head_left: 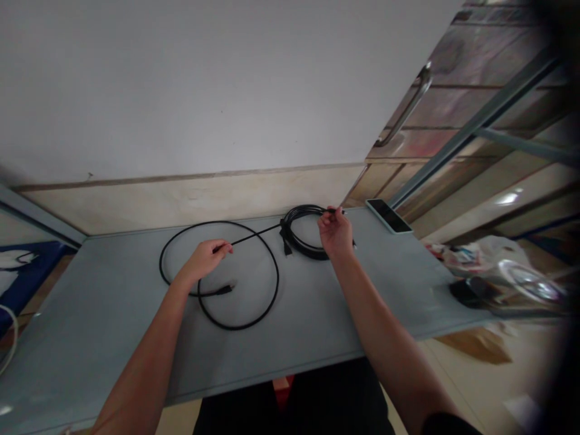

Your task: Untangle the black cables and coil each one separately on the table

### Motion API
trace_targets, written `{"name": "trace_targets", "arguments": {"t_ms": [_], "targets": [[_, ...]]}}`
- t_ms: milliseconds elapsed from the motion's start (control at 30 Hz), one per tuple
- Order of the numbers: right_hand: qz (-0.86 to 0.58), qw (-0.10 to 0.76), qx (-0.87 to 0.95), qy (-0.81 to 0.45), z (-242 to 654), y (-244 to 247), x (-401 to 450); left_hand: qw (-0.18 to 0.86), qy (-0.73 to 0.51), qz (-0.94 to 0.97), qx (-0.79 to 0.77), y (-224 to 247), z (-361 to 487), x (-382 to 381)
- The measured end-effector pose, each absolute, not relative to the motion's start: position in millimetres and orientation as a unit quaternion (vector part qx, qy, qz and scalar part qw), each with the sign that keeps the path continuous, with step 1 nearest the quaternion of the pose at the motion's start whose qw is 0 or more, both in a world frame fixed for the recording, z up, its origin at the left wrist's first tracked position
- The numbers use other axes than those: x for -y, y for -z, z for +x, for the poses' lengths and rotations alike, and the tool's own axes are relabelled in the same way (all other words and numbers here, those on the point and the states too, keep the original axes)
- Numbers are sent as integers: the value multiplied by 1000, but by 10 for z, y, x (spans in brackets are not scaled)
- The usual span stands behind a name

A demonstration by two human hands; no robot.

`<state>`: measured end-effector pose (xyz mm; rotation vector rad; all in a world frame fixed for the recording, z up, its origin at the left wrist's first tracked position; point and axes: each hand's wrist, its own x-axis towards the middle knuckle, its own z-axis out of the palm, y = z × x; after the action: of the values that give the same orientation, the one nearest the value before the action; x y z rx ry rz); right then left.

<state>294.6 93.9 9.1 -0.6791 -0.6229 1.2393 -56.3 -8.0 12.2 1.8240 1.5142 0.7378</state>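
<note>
A long black cable [278,275] lies in a wide loose loop on the grey table, its plug end resting inside the loop. My left hand [211,257] pinches a stretch of this cable, which runs taut to the right toward a coiled black cable [296,241]. Another plug hangs at the coil's left side. At the coil's upper right, my right hand [335,229] has its fingers closed on the coiled cable. Whether the loop and the coil are one cable cannot be made out.
A phone [389,216] lies at the table's [122,290] back right corner. A dark object [473,292] and a clear plastic item are at the right end. A white wall rises behind, with metal posts at both sides.
</note>
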Motion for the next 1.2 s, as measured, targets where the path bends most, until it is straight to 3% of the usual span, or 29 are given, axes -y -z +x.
{"name": "trace_targets", "arguments": {"t_ms": [100, 300, 433, 700, 800, 967, 1200], "targets": [[-314, 703, 304, -561, 2917, -81, -924, 355, -310, 659, -586, -96, -637, 65], [-296, 657, 314, -618, 2885, -80, -888, 549, -403, 506, -530, -73, -742, 96], [-288, 636, 360, -619, 2945, -130, -862, 616, -463, 427, -474, -83, -807, 98], [-318, 374, 549, -676, 2791, -189, -647, 625, -484, 381, -479, -108, -833, 97], [-291, 328, 544, -715, 2672, -182, -584, 626, -465, 391, -489, -102, -801, 109], [-280, 338, 497, -749, 2567, -179, -535, 637, -444, 401, -486, -98, -697, 128], [-279, 428, 425, -747, 2483, -164, -518, 670, -442, 390, -452, -95, -394, 157]]}}
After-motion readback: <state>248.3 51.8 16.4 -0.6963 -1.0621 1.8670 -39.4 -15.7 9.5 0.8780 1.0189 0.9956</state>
